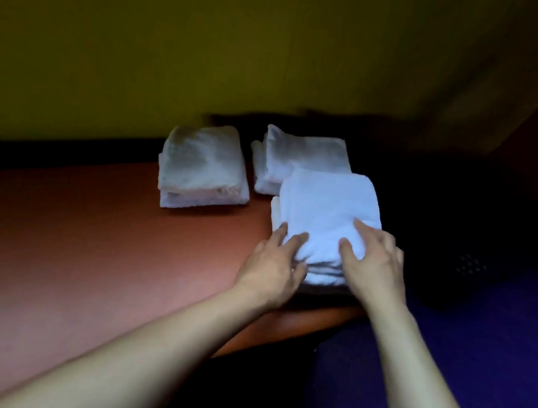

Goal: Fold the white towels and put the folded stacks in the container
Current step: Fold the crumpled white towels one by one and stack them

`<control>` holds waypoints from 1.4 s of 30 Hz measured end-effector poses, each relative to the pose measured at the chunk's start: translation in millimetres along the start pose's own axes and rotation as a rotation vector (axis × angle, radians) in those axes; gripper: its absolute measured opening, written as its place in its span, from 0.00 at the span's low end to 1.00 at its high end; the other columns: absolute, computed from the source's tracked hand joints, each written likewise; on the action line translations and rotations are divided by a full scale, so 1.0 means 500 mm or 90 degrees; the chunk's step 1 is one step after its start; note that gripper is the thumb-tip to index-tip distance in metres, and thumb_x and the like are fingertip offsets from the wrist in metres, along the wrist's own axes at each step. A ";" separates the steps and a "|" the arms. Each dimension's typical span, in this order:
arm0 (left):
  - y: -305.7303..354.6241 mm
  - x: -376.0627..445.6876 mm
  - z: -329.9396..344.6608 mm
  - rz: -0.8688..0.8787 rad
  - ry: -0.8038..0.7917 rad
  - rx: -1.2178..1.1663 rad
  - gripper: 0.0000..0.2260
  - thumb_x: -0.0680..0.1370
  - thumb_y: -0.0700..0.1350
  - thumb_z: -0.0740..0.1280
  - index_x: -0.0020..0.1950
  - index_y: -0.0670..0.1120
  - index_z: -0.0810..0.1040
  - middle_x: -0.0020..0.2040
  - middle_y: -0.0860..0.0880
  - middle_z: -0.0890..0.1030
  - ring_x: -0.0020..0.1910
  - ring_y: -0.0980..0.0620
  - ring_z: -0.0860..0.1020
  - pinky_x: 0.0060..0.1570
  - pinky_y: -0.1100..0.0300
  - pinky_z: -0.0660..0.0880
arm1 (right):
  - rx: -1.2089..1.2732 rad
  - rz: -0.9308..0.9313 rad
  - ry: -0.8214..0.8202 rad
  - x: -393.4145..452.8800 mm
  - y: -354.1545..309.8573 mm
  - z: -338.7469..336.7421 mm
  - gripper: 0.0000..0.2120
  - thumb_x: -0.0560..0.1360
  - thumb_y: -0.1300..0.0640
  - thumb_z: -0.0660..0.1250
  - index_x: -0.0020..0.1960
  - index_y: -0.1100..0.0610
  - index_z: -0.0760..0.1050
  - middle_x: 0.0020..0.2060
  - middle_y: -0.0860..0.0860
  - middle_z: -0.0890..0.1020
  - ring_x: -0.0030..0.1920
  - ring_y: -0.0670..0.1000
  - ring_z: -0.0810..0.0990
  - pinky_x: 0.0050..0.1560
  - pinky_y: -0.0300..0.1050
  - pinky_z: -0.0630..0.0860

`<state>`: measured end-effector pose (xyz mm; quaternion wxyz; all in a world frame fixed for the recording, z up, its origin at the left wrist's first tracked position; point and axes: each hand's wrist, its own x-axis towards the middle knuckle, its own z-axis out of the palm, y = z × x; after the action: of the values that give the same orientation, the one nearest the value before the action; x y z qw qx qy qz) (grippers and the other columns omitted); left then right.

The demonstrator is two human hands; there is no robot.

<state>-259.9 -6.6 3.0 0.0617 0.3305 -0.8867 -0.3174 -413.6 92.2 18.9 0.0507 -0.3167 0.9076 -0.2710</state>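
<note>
Three stacks of folded white towels lie on a reddish-brown padded table (82,246). The nearest stack (325,208) sits at the table's right end. My left hand (273,263) touches that stack's near left corner, fingers laid over its top. My right hand (373,263) rests on its near right side with fingers spread over the top. A second stack (202,166) lies further back on the left, and a third (305,157) lies behind the nearest one. A dark container (466,266) with a perforated wall stands right of the table, barely visible in shadow.
A yellow-green wall (214,40) runs behind the table. A purple-blue floor (498,357) spreads to the right and below the table's rounded end. The scene is dim and blurred.
</note>
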 end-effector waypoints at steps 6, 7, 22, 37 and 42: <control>0.001 -0.029 0.005 0.060 0.045 -0.027 0.20 0.83 0.47 0.61 0.76 0.49 0.68 0.76 0.42 0.66 0.72 0.39 0.69 0.69 0.49 0.69 | 0.021 -0.005 0.029 -0.012 0.008 0.014 0.23 0.78 0.48 0.65 0.72 0.49 0.73 0.70 0.55 0.71 0.68 0.60 0.67 0.70 0.52 0.64; 0.009 -0.034 -0.001 0.064 0.056 -0.028 0.17 0.83 0.47 0.60 0.72 0.47 0.72 0.72 0.42 0.71 0.69 0.40 0.72 0.64 0.49 0.72 | 0.028 -0.016 0.050 -0.015 0.006 0.010 0.22 0.77 0.51 0.66 0.71 0.50 0.75 0.68 0.55 0.72 0.67 0.60 0.68 0.69 0.51 0.64; 0.009 -0.096 0.007 0.070 0.033 0.109 0.25 0.82 0.49 0.59 0.79 0.54 0.60 0.78 0.47 0.62 0.62 0.39 0.72 0.63 0.47 0.71 | -0.046 -0.058 0.151 -0.062 0.003 0.017 0.23 0.76 0.48 0.57 0.67 0.52 0.78 0.68 0.55 0.76 0.68 0.59 0.72 0.69 0.57 0.63; -0.171 -0.385 -0.206 0.001 0.227 0.250 0.22 0.75 0.53 0.60 0.69 0.51 0.73 0.67 0.47 0.74 0.61 0.44 0.75 0.60 0.48 0.71 | 0.081 -0.302 0.067 -0.313 -0.276 0.102 0.24 0.73 0.53 0.64 0.68 0.51 0.76 0.65 0.51 0.78 0.65 0.55 0.75 0.68 0.53 0.67; -0.271 -0.500 -0.280 -0.072 0.269 0.253 0.20 0.76 0.54 0.59 0.67 0.51 0.74 0.65 0.48 0.76 0.61 0.45 0.75 0.61 0.48 0.70 | 0.108 -0.363 0.012 -0.402 -0.414 0.163 0.24 0.73 0.53 0.64 0.69 0.50 0.75 0.65 0.50 0.78 0.65 0.54 0.75 0.67 0.54 0.68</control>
<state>52.3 -2.2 56.9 0.1608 0.4440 -0.8791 -0.0648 -119.1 40.5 42.3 -0.0097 -0.5510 0.7566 -0.3518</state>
